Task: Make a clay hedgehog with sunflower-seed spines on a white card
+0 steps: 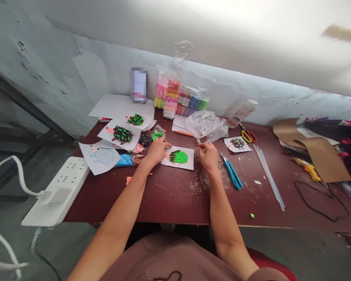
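Note:
A white card (185,166) with a green clay hedgehog (180,157) lies between my hands; dark spines stand along the left part of its body. My left hand (158,151) rests at the card's upper left corner, its fingers bent together; what they hold, if anything, is too small to tell. Just right of the card, my right hand (208,156) is closed in a pinch, with something too small to make out. Near its wrist lie dark seed-like bits and blue-handled tweezers (233,173).
Finished hedgehog cards (121,134) and clay packets (124,160) lie at left, near a power strip (60,187). Behind are bagged coloured clays (171,99), a phone (139,86) and a plastic bag (207,125). Scissors (248,136), clear glue sticks (269,177) and a yellow glue gun (308,169) are at right.

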A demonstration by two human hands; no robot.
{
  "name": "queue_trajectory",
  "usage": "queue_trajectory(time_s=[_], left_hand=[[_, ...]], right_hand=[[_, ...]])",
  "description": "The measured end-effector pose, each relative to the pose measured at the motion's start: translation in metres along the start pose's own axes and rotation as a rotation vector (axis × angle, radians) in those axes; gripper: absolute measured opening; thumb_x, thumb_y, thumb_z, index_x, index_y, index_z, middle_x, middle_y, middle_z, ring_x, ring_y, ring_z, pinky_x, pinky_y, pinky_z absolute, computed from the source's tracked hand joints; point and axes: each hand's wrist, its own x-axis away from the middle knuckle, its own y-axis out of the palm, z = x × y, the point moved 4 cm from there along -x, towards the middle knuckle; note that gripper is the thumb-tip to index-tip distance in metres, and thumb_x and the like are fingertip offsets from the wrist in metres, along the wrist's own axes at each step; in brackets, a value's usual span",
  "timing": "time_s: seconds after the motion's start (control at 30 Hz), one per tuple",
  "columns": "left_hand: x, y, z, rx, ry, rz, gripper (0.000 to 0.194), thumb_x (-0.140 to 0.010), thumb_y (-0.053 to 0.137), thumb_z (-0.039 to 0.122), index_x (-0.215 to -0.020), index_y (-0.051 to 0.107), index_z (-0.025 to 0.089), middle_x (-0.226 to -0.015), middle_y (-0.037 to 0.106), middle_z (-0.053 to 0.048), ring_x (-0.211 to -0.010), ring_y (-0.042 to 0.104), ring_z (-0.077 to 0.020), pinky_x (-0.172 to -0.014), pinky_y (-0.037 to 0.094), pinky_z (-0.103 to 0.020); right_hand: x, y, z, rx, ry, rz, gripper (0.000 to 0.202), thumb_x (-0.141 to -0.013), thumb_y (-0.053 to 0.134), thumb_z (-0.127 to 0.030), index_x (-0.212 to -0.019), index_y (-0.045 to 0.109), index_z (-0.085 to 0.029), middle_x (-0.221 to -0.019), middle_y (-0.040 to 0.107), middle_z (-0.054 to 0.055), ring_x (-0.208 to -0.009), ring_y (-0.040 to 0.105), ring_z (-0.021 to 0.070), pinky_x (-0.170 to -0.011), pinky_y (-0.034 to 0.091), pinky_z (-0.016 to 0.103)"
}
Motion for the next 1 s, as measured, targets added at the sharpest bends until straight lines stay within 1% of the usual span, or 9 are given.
queue_trajectory(time_s=[0.13,0.23,0.47,0.53,0.6,0.7,0.77,0.9,1.0], left_hand=[[0.0,0.0,-0.001,-0.014,-0.004,-0.007,0.036,-0.094,0.055,0.007,-0.114,0.082,0.021,-0.109,0.068,-0.011,-0.105,0.061,-0.0252,-0.098,0.049,-0.037],[-0.001,0.001,-0.002,-0.007,0.005,-0.004,0.036,-0.094,0.054,0.008,-0.114,0.082,0.021,-0.109,0.068,-0.011,-0.105,0.062,-0.025,-0.098,0.05,-0.038],[-0.001,0.002,-0.003,-0.005,0.0,0.002,0.037,-0.094,0.053,0.008,-0.115,0.081,0.021,-0.11,0.068,-0.012,-0.106,0.061,-0.0256,-0.099,0.05,-0.038],[-0.001,0.002,-0.003,-0.006,-0.001,0.002,0.037,-0.095,0.053,0.008,-0.115,0.081,0.021,-0.109,0.068,-0.012,-0.106,0.061,-0.0256,-0.099,0.049,-0.038],[-0.002,0.003,-0.004,0.004,0.001,0.001,0.037,-0.095,0.052,0.009,-0.114,0.082,0.021,-0.109,0.068,-0.012,-0.106,0.061,-0.0253,-0.099,0.05,-0.038],[-0.002,0.004,-0.006,0.023,0.011,0.004,0.036,-0.095,0.053,0.01,-0.114,0.082,0.022,-0.109,0.068,-0.011,-0.105,0.062,-0.0243,-0.099,0.05,-0.037],[-0.003,0.004,-0.007,0.029,0.018,0.005,0.035,-0.095,0.054,0.011,-0.114,0.082,0.022,-0.108,0.068,-0.011,-0.104,0.062,-0.0239,-0.099,0.05,-0.036],[-0.003,0.004,-0.007,0.019,0.018,-0.013,0.036,-0.094,0.054,0.011,-0.114,0.081,0.021,-0.108,0.069,-0.011,-0.104,0.062,-0.0243,-0.099,0.05,-0.037],[-0.003,0.003,-0.006,0.013,0.01,-0.014,0.036,-0.094,0.054,0.01,-0.115,0.082,0.021,-0.109,0.069,-0.012,-0.105,0.061,-0.0254,-0.098,0.05,-0.038]], right_hand=[[0.005,-0.025,0.032,0.204,0.222,0.003,0.022,-0.089,0.06,-0.025,-0.093,0.081,-0.018,-0.099,0.076,0.012,-0.089,0.067,0.0232,-0.081,0.047,0.032],[0.01,-0.031,0.039,0.245,0.295,-0.059,0.021,-0.089,0.063,-0.027,-0.095,0.082,-0.02,-0.099,0.078,0.011,-0.089,0.069,0.0231,-0.078,0.047,0.031],[0.015,-0.023,0.032,0.265,0.299,-0.218,0.016,-0.089,0.067,-0.027,-0.094,0.081,-0.021,-0.098,0.079,0.01,-0.09,0.071,0.0228,-0.073,0.045,0.028],[0.014,-0.021,0.031,0.288,0.275,-0.218,0.017,-0.09,0.063,-0.025,-0.092,0.079,-0.02,-0.099,0.078,0.012,-0.09,0.07,0.0232,-0.075,0.045,0.029],[0.012,-0.022,0.03,0.276,0.227,-0.163,0.02,-0.092,0.058,-0.025,-0.091,0.077,-0.018,-0.102,0.076,0.014,-0.09,0.068,0.0237,-0.077,0.044,0.03],[0.012,-0.023,0.022,0.13,0.138,-0.038,0.023,-0.093,0.052,-0.026,-0.096,0.074,-0.019,-0.099,0.075,0.012,-0.086,0.065,0.0221,-0.076,0.044,0.03],[0.014,-0.018,0.012,-0.019,0.094,-0.015,0.024,-0.094,0.05,-0.028,-0.098,0.073,-0.02,-0.088,0.075,0.007,-0.078,0.064,0.0203,-0.075,0.044,0.029],[0.02,0.002,-0.019,-0.289,0.008,-0.111,0.023,-0.089,0.055,-0.025,-0.094,0.076,-0.02,-0.088,0.078,0.005,-0.079,0.068,0.0186,-0.076,0.047,0.027],[0.024,0.016,-0.038,-0.348,-0.006,-0.184,0.019,-0.086,0.06,-0.022,-0.092,0.078,-0.02,-0.089,0.079,0.004,-0.08,0.069,0.0181,-0.077,0.048,0.027]])
